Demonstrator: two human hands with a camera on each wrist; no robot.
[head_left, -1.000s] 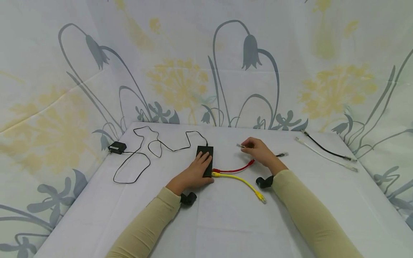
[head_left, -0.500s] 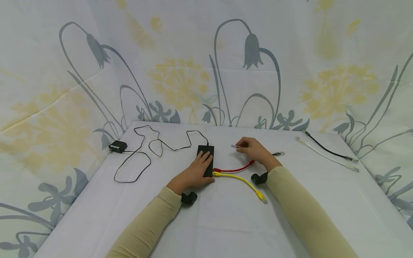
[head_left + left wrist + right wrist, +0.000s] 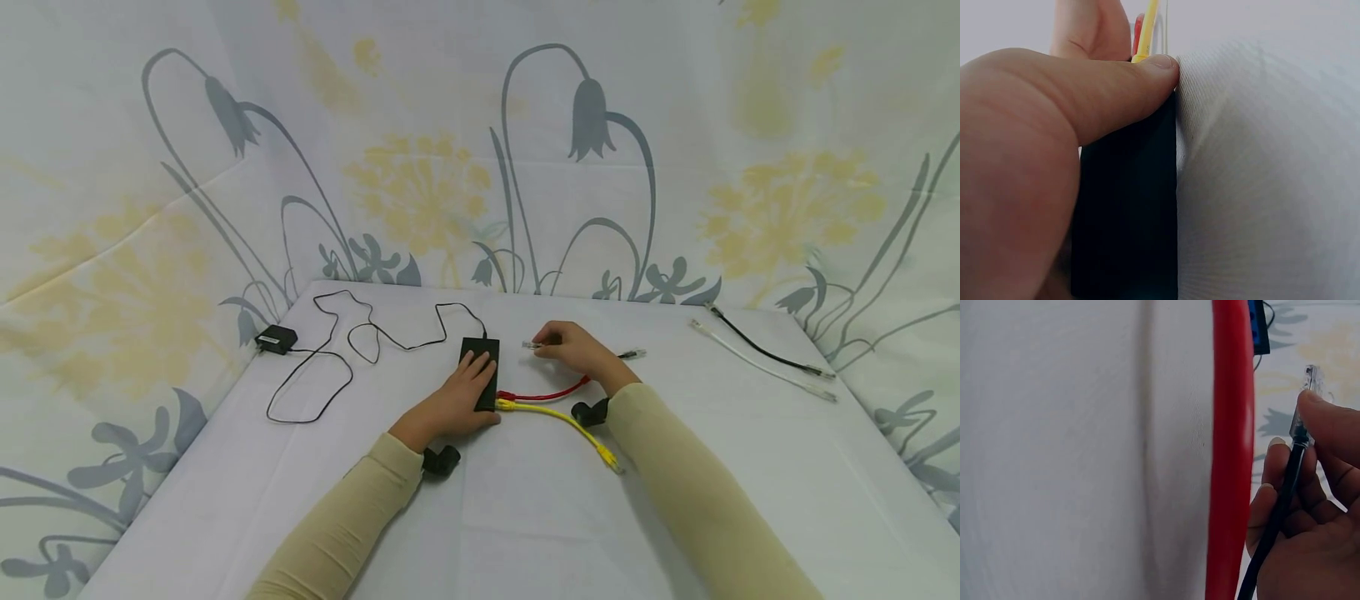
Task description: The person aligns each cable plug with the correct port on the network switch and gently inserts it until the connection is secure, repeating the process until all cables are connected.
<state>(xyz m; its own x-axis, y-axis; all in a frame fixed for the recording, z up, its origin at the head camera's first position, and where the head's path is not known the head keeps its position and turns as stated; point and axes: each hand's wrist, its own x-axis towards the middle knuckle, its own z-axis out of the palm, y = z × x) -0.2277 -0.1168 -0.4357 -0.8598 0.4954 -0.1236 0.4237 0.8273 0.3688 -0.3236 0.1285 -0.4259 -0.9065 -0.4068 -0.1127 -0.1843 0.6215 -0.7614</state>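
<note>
My left hand (image 3: 453,404) lies on the black network switch (image 3: 487,393), fingers spread over its top. In the left wrist view the thumb (image 3: 1129,87) presses along the near side of the switch. My right hand (image 3: 573,346) pinches the clear plug (image 3: 1300,419) of a short black network cable (image 3: 1282,506) between thumb and fingers. That plug is a little right of the switch, apart from it. The cable's other end (image 3: 632,354) sticks out behind the right hand. A red network cable (image 3: 543,397) and a yellow network cable (image 3: 562,413) run from the switch's right side.
A black power adapter (image 3: 276,339) sits at the far left, its thin cord (image 3: 351,375) looping to the back of the switch. On the right lie another black network cable (image 3: 765,343) and a white one (image 3: 761,364). A patterned cloth wall (image 3: 420,92) closes the back.
My right hand has moved left, bringing the black cable's plug closer to the switch. The left hand has stayed on the switch.
</note>
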